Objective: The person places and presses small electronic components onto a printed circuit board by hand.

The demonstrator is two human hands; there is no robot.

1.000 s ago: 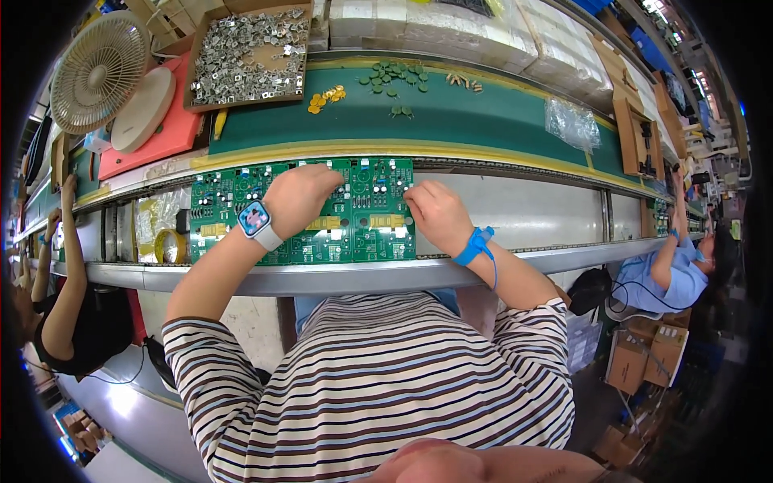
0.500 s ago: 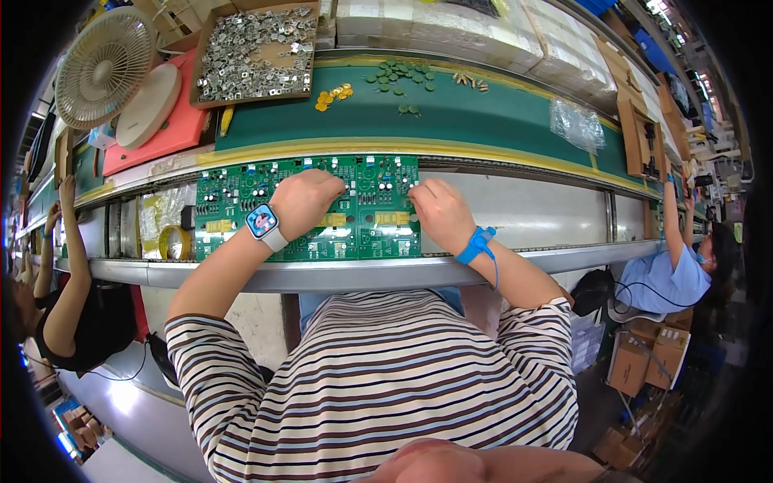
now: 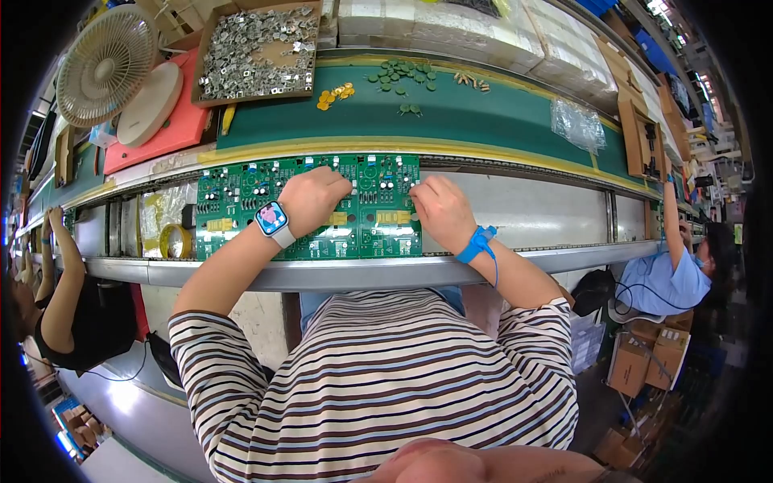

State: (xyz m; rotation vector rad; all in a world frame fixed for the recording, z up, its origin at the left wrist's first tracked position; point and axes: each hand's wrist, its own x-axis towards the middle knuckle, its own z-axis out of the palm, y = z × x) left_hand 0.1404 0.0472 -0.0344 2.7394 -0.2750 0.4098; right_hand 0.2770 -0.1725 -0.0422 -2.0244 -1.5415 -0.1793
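A long green circuit board panel (image 3: 389,241), dotted with small components and yellow blocks, lies across the metal rails in front of me. My left hand (image 3: 316,197), with a watch on its wrist, is over the middle of the panel, its fingers pinched close to the surface. Whatever sits between those fingertips is hidden. At the panel's right edge is my right hand (image 3: 443,211), with a blue strap on the wrist. Its fingers are curled together against the board's edge, and I cannot make out anything in them.
Beyond the rails, a green work surface (image 3: 483,121) holds yellow discs (image 3: 336,96), green disc parts (image 3: 401,76) and small tan parts (image 3: 471,81). A box of metal clips (image 3: 258,52) and a fan (image 3: 107,66) stand far left. People work on both sides.
My left hand has shifted slightly to the right along the panel. My right hand stays at the board's edge. The person at left has lowered an arm.
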